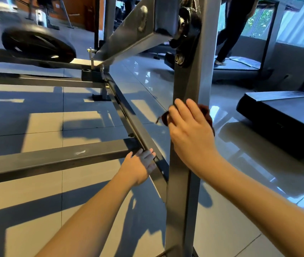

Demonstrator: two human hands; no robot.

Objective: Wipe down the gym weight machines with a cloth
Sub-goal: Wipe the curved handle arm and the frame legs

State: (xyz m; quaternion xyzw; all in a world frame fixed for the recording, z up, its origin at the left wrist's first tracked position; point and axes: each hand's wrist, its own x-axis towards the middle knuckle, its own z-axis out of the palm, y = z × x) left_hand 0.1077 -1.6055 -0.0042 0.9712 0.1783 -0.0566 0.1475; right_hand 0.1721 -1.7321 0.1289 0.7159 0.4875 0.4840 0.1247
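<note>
The dark red cloth (206,110) is on the tall grey post (192,80) of the weight machine, about halfway up. The right hand (190,130) holds the cloth flat to the post. Its fingers bend round the cloth and the post, and only the edges of the cloth peek out.

The left hand (140,166) is lower down and to the left. Its fingers lie close together on the low grey bar (54,158), right where it meets the long rail (127,112). The hand is blurry, so I cannot tell if the fingers curl round the bar.

A black weight plate (38,45) sits far off on the left. A black treadmill (286,112) is on the right. Farther back, a person (234,25) in dark clothes stands on another one. The shiny tile floor (92,201) has long shadows on it.
</note>
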